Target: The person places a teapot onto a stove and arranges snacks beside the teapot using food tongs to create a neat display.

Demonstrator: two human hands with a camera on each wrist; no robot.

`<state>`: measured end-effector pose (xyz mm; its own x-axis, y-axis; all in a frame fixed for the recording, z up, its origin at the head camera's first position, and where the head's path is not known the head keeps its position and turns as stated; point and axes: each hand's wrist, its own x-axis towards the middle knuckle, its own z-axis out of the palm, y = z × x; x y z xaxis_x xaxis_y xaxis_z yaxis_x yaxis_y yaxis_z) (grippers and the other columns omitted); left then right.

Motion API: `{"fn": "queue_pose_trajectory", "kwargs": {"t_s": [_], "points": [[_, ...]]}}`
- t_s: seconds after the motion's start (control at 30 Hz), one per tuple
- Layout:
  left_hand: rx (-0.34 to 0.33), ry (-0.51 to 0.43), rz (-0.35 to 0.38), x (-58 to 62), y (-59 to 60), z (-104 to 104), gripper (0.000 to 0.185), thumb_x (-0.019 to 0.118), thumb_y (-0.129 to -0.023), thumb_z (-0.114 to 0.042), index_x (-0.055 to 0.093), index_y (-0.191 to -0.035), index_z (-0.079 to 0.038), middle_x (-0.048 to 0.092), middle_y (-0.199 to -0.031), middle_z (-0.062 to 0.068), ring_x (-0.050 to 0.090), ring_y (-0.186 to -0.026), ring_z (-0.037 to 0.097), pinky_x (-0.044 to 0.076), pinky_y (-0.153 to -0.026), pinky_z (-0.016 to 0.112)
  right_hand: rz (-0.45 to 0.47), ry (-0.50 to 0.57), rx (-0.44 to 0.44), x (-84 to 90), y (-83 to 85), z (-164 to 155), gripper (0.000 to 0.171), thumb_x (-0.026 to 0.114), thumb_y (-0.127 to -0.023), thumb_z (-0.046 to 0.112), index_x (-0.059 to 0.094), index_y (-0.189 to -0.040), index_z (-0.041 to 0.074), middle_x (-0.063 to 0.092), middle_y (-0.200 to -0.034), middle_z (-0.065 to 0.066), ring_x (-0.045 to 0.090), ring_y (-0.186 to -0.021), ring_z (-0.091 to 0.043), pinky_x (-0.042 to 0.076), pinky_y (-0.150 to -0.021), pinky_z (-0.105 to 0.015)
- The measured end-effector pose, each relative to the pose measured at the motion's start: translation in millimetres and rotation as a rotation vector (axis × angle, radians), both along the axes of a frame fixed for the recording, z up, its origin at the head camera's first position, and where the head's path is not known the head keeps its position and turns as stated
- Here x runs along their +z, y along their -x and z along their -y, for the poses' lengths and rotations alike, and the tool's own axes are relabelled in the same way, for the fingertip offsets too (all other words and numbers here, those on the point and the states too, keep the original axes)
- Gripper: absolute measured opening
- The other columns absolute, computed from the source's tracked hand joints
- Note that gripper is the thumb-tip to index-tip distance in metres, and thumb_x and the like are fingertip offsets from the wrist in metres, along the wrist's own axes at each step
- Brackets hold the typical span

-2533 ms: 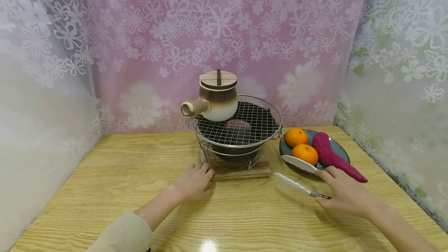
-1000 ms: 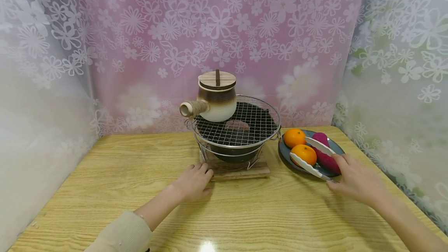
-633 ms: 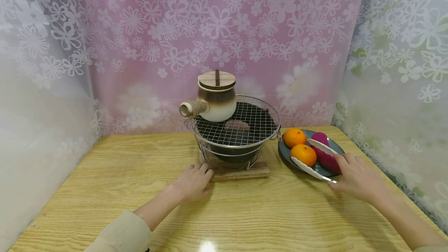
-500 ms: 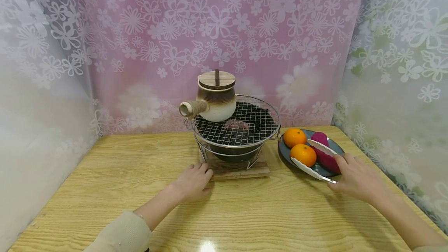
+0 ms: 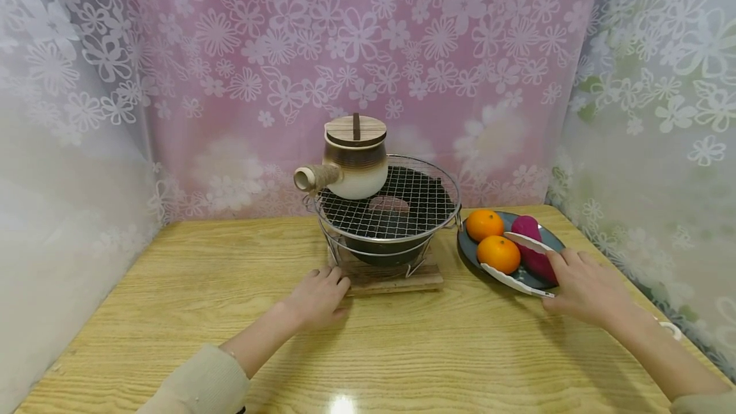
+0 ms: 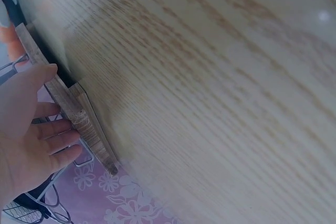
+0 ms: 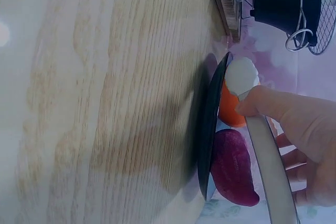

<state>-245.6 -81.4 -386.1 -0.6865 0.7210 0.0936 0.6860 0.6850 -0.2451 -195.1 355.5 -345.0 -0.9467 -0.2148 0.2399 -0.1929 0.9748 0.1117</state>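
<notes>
the left hand (image 5: 319, 299) rests relaxed fingers on the rough wooden board (image 5: 397, 285) beneath the wire-mesh grill (image 5: 420, 209). right of the grill, the right hand (image 5: 589, 289) holds tongs (image 5: 510, 280), their pale scalloped heads wide apart, one either side of the nearer orange (image 5: 499, 254); i can't tell whether they touch it. it sits on a dark round plate (image 5: 468, 249) with a tapering magenta root (image 5: 536, 264), partly hidden by tongs and hand, and a farther orange (image 5: 485, 225). on the grill's left side stands a glazed, wooden-lidded pot (image 5: 362, 171).
</notes>
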Motion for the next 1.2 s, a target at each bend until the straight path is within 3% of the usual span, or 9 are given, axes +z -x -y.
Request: {"fn": "queue_pose_trajectory", "kwargs": {"t_s": [0.6, 1.03, 1.2], "points": [[0.001, 0.030, -0.005, -0.8, -1.4, -0.7, 0.039, 0.061, -0.086, -0.042, 0.056, -0.105, -0.008, 0.052, -0.104, 0.009, 0.053, -0.099, 0.026, 0.045, -0.083, 0.037, 0.037, -0.035, -0.001, -0.8, 5.1, -1.1, 0.058, 0.072, -0.060, 0.035, 0.054, -0.100, -0.003, 0.053, -0.087, -0.016, 0.049, -0.075, -0.032, 0.042, -0.053, -0.044], [0.008, 0.028, 0.000, 1.7, -0.9, -1.3, 0.039, 0.061, -0.086, -0.042, 0.055, -0.105, -0.008, 0.052, -0.104, 0.010, 0.053, -0.100, 0.027, 0.045, -0.083, 0.037, -0.027, -0.037, 0.005, -2.3, 1.7, -3.0, 0.062, 0.071, -0.061, 0.033, 0.053, -0.108, -0.004, 0.053, -0.089, -0.015, 0.049, -0.077, -0.030, 0.037, -0.049, -0.039], [0.012, 0.025, 0.002, 2.0, -0.5, -1.3, 0.039, 0.061, -0.086, -0.042, 0.055, -0.105, -0.008, 0.053, -0.104, 0.010, 0.053, -0.100, 0.027, 0.045, -0.084, 0.038, -0.045, -0.045, 0.003, -3.2, 2.0, -3.5, 0.063, 0.071, -0.062, 0.033, 0.054, -0.109, -0.004, 0.053, -0.089, -0.016, 0.049, -0.079, -0.031, 0.036, -0.054, -0.041]]}}
